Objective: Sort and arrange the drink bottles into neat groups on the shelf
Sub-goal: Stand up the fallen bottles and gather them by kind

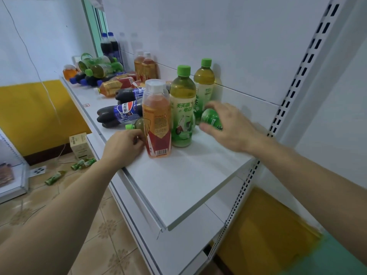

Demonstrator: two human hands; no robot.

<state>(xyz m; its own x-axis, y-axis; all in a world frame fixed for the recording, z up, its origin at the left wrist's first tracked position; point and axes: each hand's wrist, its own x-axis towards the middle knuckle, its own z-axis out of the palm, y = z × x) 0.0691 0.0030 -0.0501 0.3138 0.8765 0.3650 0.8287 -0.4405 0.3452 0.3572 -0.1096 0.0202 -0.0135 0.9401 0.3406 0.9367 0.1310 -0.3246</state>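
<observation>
The left hand (124, 144) is curled at the shelf's front edge, fingertips against the base of the upright orange tea bottle (157, 120); whether it grips that bottle or the small lying green-capped bottle (136, 125) just behind its knuckles, I cannot tell. The right hand (228, 126) is wrapped loosely around a dark green bottle (211, 118) that sits low, with thumb below and fingers above, a partial grasp.

At nine o'clock from the right hand stands a green tea bottle (181, 108), touching the orange one; a second green tea bottle (204, 84) stands behind it at eleven o'clock. At ten o'clock from the left hand lie two Pepsi bottles (121, 114). Beyond them, toward the far end of the shelf (178, 185), more bottles are heaped on their sides, with a few standing at the back. Several green bottles (55, 176) lie on the floor at eight o'clock.

Risk, as I judge it: the three upright bottles stand tightly together, so a nudge from either hand could topple them. The lying bottles may roll off the front edge.

The Pepsi label shows its logo with Chinese characters. The green tea label carries large white Chinese characters; the orange bottle has a barcode and small print that is not legible.
</observation>
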